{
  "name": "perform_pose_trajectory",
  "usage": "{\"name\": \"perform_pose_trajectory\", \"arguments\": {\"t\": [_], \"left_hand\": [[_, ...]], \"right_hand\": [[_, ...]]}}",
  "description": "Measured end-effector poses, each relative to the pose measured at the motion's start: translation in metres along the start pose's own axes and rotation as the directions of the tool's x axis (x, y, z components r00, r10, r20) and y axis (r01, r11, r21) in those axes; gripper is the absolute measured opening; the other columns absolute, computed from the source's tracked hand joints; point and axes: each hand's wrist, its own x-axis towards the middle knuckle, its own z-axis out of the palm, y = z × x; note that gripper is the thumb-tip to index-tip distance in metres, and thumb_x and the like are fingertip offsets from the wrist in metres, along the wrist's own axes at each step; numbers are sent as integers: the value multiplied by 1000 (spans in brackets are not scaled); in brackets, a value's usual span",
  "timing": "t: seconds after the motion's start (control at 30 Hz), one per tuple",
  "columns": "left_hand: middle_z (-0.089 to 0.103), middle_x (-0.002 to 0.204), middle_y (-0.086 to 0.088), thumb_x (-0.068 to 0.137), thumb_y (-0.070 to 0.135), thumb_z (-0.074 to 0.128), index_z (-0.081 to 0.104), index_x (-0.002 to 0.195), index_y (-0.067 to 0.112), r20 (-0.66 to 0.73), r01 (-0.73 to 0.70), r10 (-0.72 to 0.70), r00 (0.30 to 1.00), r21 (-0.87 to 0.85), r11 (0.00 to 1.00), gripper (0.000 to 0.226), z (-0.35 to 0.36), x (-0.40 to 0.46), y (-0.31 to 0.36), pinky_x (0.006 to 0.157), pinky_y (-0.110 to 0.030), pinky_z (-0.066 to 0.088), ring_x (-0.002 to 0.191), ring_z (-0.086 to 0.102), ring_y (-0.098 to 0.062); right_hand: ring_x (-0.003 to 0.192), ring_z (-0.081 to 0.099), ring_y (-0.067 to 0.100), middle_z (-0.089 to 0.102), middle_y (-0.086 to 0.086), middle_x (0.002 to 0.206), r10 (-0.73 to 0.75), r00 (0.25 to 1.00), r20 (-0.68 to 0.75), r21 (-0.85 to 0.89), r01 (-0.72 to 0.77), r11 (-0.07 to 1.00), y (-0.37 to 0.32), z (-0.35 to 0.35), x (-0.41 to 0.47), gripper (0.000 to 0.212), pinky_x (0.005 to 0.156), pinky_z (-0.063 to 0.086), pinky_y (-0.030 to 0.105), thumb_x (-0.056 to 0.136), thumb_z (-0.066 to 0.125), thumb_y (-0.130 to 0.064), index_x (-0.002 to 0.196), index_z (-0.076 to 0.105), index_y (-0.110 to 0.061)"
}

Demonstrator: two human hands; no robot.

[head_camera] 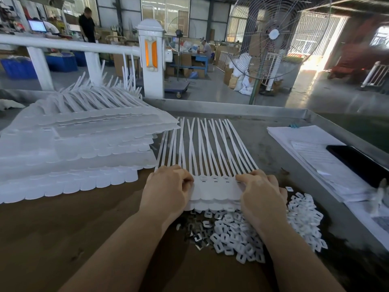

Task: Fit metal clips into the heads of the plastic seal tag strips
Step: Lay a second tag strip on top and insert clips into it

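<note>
A: White plastic seal tag strips (214, 186) lie in a joined sheet mid-table (263, 131), heads toward the person, tails fanned away. More sheets sit beneath it.

B: Hands?

A: Left hand (168, 188) curled on the sheet's left edge, right hand (261, 192) curled on its right edge, both gripping it. Fingertips are tucked under, so I can't make out the exact pinch.

B: Clips?

A: Metal clips (197, 237) in a small heap just below the heads, partly hidden by the forearms. White plastic inserts (242, 234) piled beside them, spreading right. Whether the visible head slots already hold clips, can't tell.

B: Anything else?

A: Big stack of strip sheets (73, 148) on the left, near edge blurred. Papers (305, 144) at right with a dark flat object (357, 163), cut off by the frame edge.
</note>
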Motion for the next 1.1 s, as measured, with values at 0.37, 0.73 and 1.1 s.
{"name": "perform_pose_trajectory", "arguments": {"t": [0.37, 0.73, 1.1], "left_hand": [[64, 101, 13, 90, 25, 55, 69, 102, 27, -9, 6, -6, 1000, -31, 1000, 18, 1, 1, -2, 93, -34, 43, 98, 50, -8], [62, 101, 15, 90, 25, 55, 68, 100, 27, -5, 13, -13, 1000, -21, 1000, 17, 2, 2, -2, 92, -32, 43, 99, 48, -9], [62, 96, 15, 88, 22, 57, 71, 97, 26, -10, 13, -14, 1000, -94, 996, 17, 3, 4, -2, 89, -31, 47, 88, 53, -3]], "right_hand": [[116, 40, 16, 52, -7, 124, 53, 998, -43, 85, -49, 995, 1, 3, -2, 37, 97, 28, 40, 94, 39, -12, 121, 56, -31], [112, 41, 17, 52, -6, 121, -13, 999, -34, -5, 13, 1000, 1, 2, 1, 40, 93, 32, 38, 91, 37, -7, 118, 54, -31], [114, 41, 16, 54, -8, 122, 61, 997, -40, 103, -56, 993, 5, 4, 3, 45, 94, 30, 39, 88, 41, -5, 118, 57, -35]]}}
